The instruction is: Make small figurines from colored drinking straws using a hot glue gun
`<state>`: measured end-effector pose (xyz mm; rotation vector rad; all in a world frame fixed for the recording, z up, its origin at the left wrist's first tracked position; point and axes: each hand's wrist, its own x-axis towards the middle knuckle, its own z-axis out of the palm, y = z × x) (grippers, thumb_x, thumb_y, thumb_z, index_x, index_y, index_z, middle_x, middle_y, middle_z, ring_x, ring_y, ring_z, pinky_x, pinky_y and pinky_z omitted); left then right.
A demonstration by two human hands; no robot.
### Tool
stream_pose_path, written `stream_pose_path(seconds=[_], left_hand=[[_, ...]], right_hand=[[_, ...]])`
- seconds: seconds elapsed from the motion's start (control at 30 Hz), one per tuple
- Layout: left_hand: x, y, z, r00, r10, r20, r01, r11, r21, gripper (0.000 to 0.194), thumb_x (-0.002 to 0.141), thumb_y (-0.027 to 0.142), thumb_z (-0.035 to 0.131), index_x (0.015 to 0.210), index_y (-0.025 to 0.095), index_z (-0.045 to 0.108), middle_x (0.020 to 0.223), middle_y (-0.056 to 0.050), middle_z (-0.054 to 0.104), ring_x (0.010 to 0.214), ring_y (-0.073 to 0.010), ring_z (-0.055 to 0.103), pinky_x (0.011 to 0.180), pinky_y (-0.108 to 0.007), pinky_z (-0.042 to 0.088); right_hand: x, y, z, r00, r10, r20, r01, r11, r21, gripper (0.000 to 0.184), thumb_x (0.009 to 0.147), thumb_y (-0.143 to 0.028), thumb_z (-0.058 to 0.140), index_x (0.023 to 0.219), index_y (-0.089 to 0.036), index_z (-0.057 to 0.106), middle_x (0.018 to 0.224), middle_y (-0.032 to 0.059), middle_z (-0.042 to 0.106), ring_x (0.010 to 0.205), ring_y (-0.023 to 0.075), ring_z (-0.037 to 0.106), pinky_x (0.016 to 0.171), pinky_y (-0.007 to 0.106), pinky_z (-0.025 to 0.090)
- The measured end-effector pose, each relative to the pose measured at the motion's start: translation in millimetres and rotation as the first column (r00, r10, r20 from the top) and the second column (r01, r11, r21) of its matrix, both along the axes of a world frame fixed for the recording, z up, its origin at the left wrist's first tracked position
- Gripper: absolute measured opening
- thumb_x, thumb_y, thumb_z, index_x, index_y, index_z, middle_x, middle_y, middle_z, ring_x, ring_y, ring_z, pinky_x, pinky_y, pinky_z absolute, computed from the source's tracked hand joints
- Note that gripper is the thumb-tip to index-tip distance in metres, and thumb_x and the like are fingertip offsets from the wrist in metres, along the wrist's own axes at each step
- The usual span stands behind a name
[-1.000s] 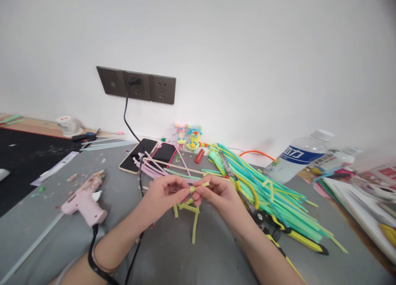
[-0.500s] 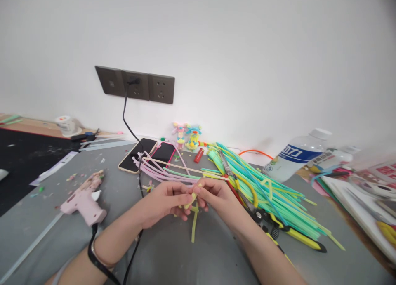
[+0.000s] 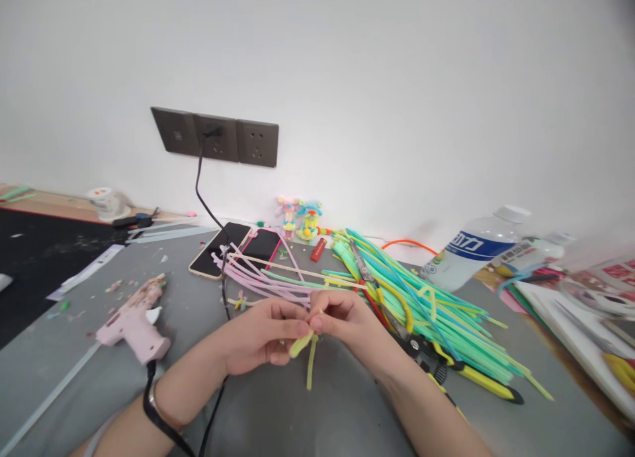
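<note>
My left hand [image 3: 265, 334] and my right hand [image 3: 344, 319] meet fingertip to fingertip above the middle of the table. Pinched between their thumbs and forefingers is a pale yellow pipe cleaner [image 3: 299, 347], bent or twisted, its lower end angled down to the left. Just behind it, a thin yellow-green pipe cleaner piece [image 3: 311, 371] points toward me; the fingers hide its far end, and I cannot tell whether it is joined to the held one. Pink pipe cleaners [image 3: 253, 280] lie beyond my hands. To the right is a bundle of green and yellow pipe cleaners [image 3: 436, 315].
A pink glue gun [image 3: 136, 325] lies at left, its black cord [image 3: 163, 425] passing over my left forearm. Scissors [image 3: 364, 268] and yellow-black pliers [image 3: 476, 377] rest by the bundle. Two phones [image 3: 218, 249], small pipe cleaner figures [image 3: 310, 220] and a water bottle [image 3: 476, 249] stand farther back.
The held yellow pipe cleaner has turned from nearly level to slanting down toward the left. My fingers have shifted their pinch along it, and both hands have sunk slightly.
</note>
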<state>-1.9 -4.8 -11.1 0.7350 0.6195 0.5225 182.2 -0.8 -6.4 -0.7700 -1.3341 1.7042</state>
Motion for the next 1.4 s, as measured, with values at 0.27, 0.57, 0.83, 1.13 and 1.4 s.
stream_pose_path(seconds=[0.27,0.57,0.83,1.13,1.4], left_hand=[[1.1,-2.0,1.3,0.998,-0.060,0.027,0.061,0.997,-0.057,0.039,0.061,0.035,0.091,0.069,0.012,0.060,0.057,0.005,0.046,0.044,-0.0021,0.030,0.036,-0.017,0.016],[0.7,0.5,-2.6,1.000,0.026,0.009,-0.025,0.999,-0.029,0.031,0.069,0.031,0.087,0.073,0.012,0.063,0.061,0.004,0.048,0.049,-0.0027,0.033,0.039,-0.016,0.017],[0.3,1.0,-2.7,0.996,0.086,0.006,-0.086,0.996,-0.022,0.032,0.068,0.032,0.088,0.071,0.013,0.062,0.056,0.006,0.045,0.047,-0.0028,0.032,0.040,-0.016,0.016],[3.5,-0.2,-2.7,0.980,0.196,-0.044,-0.194,0.981,0.028,0.039,0.063,0.040,0.090,0.067,0.013,0.062,0.051,0.006,0.051,0.043,-0.0022,0.039,0.044,-0.016,0.027],[2.5,1.5,-1.2,0.968,0.230,-0.096,-0.225,0.972,0.062,0.040,0.062,0.042,0.089,0.070,0.014,0.063,0.058,0.002,0.059,0.047,-0.0046,0.048,0.048,-0.017,0.034]], right_hand=[[0.6,-2.2,0.2,0.999,0.040,0.018,-0.041,0.997,0.071,0.016,0.078,-0.035,0.081,0.075,-0.019,0.079,0.065,-0.0002,0.065,0.061,0.0119,0.058,0.061,0.024,0.046],[2.0,-1.0,3.1,0.985,-0.096,0.143,0.058,0.967,0.247,0.021,0.084,-0.041,0.075,0.083,-0.020,0.075,0.074,0.0017,0.066,0.069,0.0153,0.060,0.065,0.027,0.048],[4.9,0.7,1.0,0.934,-0.303,0.190,0.134,0.789,0.600,0.007,0.087,-0.016,0.070,0.086,-0.022,0.074,0.083,0.0032,0.066,0.078,0.0168,0.061,0.069,0.028,0.046],[4.3,-4.3,0.8,0.871,-0.440,0.219,0.113,0.612,0.782,0.014,0.088,-0.007,0.064,0.088,-0.020,0.069,0.085,0.0041,0.064,0.079,0.0157,0.062,0.069,0.028,0.048],[2.5,-6.8,4.2,0.867,-0.440,0.233,0.104,0.618,0.779,0.014,0.089,-0.008,0.061,0.087,-0.020,0.067,0.085,0.0051,0.064,0.080,0.0181,0.062,0.070,0.031,0.048]])
